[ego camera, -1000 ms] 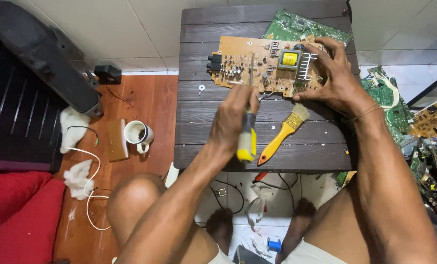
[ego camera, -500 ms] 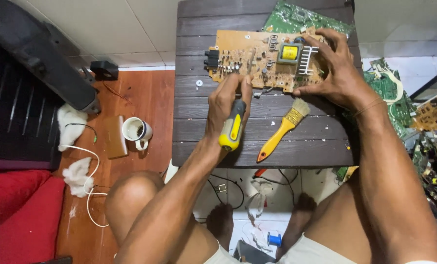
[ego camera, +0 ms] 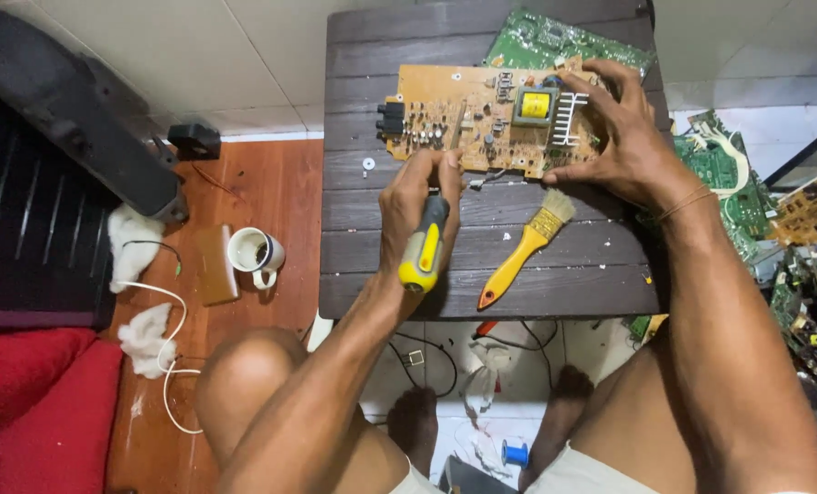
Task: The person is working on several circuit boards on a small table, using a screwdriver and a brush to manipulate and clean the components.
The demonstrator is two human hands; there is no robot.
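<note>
A tan circuit board [ego camera: 482, 119] with a yellow transformer and a finned heat sink lies on a small dark wooden table [ego camera: 381, 274]. My left hand [ego camera: 416, 201] grips a screwdriver with a yellow and black handle [ego camera: 424, 247], its tip against the board's near edge. My right hand [ego camera: 621, 137] presses down on the board's right end, fingers spread over the heat sink. A yellow-handled brush [ego camera: 523, 249] lies on the table between my hands.
A green circuit board [ego camera: 555, 41] lies behind the tan one. More boards [ego camera: 793, 229] are piled on the right. On the wooden floor at left stand a white mug [ego camera: 255, 252], white rags [ego camera: 143, 334], a white cable and a black object. A small washer [ego camera: 368, 164] rests on the table.
My left hand has shifted the screwdriver along the board's near edge and tilted it more upright. The right hand stays on the board. The view has drifted slightly.
</note>
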